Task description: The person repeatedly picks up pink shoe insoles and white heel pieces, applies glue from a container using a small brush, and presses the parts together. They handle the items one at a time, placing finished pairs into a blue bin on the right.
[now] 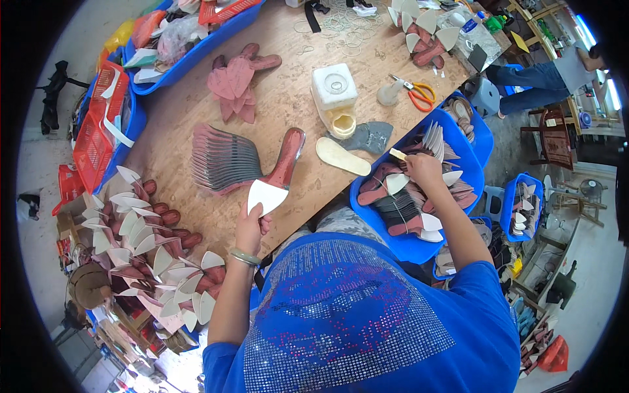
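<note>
My left hand (250,229) grips the white pointed end of a dark red shoe insole (283,160), which lies tilted over the wooden table. Beside it is a fanned row of dark red insoles (226,159). Over a blue bin (426,247) at the table's right edge, my right hand (424,170) is closed on a small pale yellow stick-like piece (398,154), perhaps a brush. Bundled insoles with white tips (406,224) fill that bin. Between the hands stand a white plastic container with an open yellowed mouth (343,124) and a loose cream sole-shaped piece (343,156).
Orange-handled pliers (419,95) and a small translucent bottle (389,93) lie farther back. Insole stacks (237,82) rest behind. Many white-tipped insoles (141,229) crowd the left edge. Blue bins with red baskets (101,134) stand at left. Another person (550,75) is at far right.
</note>
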{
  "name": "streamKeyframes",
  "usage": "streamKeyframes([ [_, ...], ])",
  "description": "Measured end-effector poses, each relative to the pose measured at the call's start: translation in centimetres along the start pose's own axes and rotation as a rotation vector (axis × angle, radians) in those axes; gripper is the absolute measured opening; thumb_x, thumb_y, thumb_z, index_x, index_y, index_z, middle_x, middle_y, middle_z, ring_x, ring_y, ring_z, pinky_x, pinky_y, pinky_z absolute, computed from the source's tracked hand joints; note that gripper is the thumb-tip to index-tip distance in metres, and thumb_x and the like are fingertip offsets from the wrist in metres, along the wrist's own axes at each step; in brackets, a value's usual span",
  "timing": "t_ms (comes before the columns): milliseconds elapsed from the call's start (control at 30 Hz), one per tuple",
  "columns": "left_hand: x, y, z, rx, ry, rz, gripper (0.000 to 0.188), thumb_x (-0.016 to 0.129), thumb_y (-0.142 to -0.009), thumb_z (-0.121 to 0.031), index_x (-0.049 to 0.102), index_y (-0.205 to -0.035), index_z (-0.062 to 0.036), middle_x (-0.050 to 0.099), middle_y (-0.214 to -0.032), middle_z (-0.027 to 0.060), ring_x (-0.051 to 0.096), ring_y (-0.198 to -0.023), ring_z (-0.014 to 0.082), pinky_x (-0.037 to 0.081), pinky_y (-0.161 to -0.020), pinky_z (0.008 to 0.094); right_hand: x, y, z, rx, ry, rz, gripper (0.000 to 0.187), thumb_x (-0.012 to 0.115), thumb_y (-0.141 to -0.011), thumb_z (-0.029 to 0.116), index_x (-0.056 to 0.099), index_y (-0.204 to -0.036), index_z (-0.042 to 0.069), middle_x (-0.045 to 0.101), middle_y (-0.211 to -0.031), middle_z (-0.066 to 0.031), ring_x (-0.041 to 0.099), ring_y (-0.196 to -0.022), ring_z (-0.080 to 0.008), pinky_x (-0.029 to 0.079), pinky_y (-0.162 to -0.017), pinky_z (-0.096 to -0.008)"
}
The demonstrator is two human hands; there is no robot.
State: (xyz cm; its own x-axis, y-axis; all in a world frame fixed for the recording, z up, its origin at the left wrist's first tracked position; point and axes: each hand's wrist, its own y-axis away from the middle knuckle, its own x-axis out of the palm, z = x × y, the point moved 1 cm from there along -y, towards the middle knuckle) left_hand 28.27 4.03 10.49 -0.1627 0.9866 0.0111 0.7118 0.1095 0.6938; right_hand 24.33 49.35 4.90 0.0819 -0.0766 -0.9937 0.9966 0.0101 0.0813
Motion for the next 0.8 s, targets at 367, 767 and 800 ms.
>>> streamKeyframes([
  [367, -0.2, -1.5, -0.2, 0.026, 0.005, 0.041, 0.024, 0.050, -0.094, -0.024, 0.052, -0.110, -0.0061, 0.056, -0.065, 0.0027, 0.045, -0.045, 0.0071, 0.032, -0.040, 0.0203, -0.8, 2.9, -1.2, 0.814, -2.222, 0.414, 0.033, 0.054, -0.092, 0.017, 0.050, -0.125, 0.011, 0.029, -0.055, 0.0087, 0.024, -0.040, -0.0017, 0.018, -0.034, -0.0173],
  [767, -3.0, -10.2, -12.7, 0.416, -0.430, -0.190, 0.025, 0.044, -0.093, -0.019, 0.051, -0.104, 0.0015, 0.060, -0.069, 0.0105, 0.059, -0.055, 0.0207, 0.048, -0.053, 0.0343, -2.8, 1.8, 5.0, 0.619, -2.092, 0.329, 0.035, 0.050, -0.093, 0.017, 0.049, -0.125, 0.003, 0.032, -0.057, 0.0059, 0.029, -0.042, -0.0023, 0.023, -0.035, -0.0163],
  [800, -3.7, -12.2, -13.7, 0.578, -0.639, -0.323, 0.027, 0.043, -0.093, -0.019, 0.050, -0.109, 0.0015, 0.061, -0.072, 0.0153, 0.062, -0.065, 0.0266, 0.049, -0.059, 0.0396, -3.1, 1.7, 5.4, 0.619, -2.090, 0.321, 0.035, 0.051, -0.093, 0.017, 0.049, -0.126, 0.003, 0.032, -0.057, 0.0060, 0.029, -0.042, -0.0023, 0.023, -0.035, -0.0163],
])
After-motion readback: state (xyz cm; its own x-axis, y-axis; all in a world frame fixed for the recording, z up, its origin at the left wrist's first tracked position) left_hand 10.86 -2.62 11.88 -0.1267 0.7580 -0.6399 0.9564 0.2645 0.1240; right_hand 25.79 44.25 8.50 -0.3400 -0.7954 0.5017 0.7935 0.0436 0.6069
